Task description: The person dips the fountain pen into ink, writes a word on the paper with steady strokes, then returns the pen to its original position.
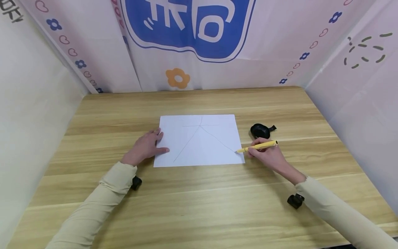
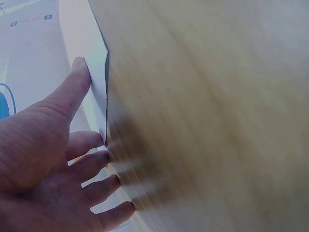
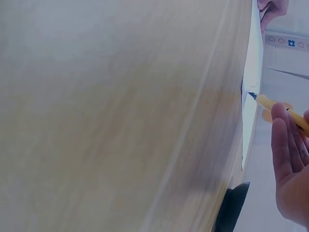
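A white sheet of paper (image 1: 202, 148) lies on the wooden table, bearing thin dark strokes: a crossbar, a short upright and two long slanting lines. My left hand (image 1: 146, 147) rests at the sheet's left edge, thumb on the paper and fingers spread, as the left wrist view also shows along the paper (image 2: 96, 87). Pinched in my right hand (image 1: 267, 154) is a yellow fountain pen (image 1: 261, 146). Its tip meets the paper at the lower end of the right slanting line. In the right wrist view the pen's dark nib (image 3: 252, 95) is at the sheet.
Just beyond my right hand sits a rounded black object (image 1: 260, 131) with a small tab. A printed curtain (image 1: 109, 52) hangs behind the wooden table (image 1: 199, 207), and pale walls stand on both sides. Small black cameras (image 1: 295, 201) are worn at the wrists.
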Demonstrator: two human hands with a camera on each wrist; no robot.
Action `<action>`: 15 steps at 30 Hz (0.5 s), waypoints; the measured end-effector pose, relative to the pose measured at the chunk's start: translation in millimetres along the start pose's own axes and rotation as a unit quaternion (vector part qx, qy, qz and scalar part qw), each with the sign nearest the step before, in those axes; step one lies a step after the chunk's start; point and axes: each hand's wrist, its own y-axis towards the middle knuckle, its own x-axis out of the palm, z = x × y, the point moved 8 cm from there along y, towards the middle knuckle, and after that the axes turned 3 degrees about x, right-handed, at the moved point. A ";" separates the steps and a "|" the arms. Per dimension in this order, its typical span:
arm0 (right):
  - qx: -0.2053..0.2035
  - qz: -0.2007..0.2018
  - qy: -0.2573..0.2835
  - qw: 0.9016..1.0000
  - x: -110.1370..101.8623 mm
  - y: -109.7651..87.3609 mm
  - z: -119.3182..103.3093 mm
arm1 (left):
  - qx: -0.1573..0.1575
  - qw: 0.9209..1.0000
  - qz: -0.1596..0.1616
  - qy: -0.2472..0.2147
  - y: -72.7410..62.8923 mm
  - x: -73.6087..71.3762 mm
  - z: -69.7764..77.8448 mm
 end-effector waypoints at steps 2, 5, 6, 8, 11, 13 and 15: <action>0.002 -0.004 0.007 1.000 0.3 -0.6 1.2 | 0.001 1.000 -0.001 0.002 0.1 0.4 0.4; 0.004 -0.006 0.010 1.000 0.0 -1.6 3.2 | 0.003 1.000 -0.002 0.004 0.6 1.3 0.8; 0.003 -0.005 0.010 1.000 -0.4 -1.9 3.5 | 0.004 1.000 -0.001 0.006 0.6 1.3 1.3; 0.002 0.000 0.011 1.000 -1.5 -2.6 3.4 | 0.005 1.000 0.000 0.007 0.8 1.2 1.2; 0.000 0.004 0.020 1.000 -3.1 -3.8 3.4 | 0.004 1.000 0.002 0.005 0.5 0.4 1.0; 0.001 0.001 0.026 1.000 -3.4 -4.4 3.3 | 0.004 1.000 0.002 0.004 0.1 -0.1 0.5; 0.005 -0.005 0.034 0.999 -3.6 -4.8 4.3 | 0.004 1.000 0.001 0.004 -0.4 -0.4 0.9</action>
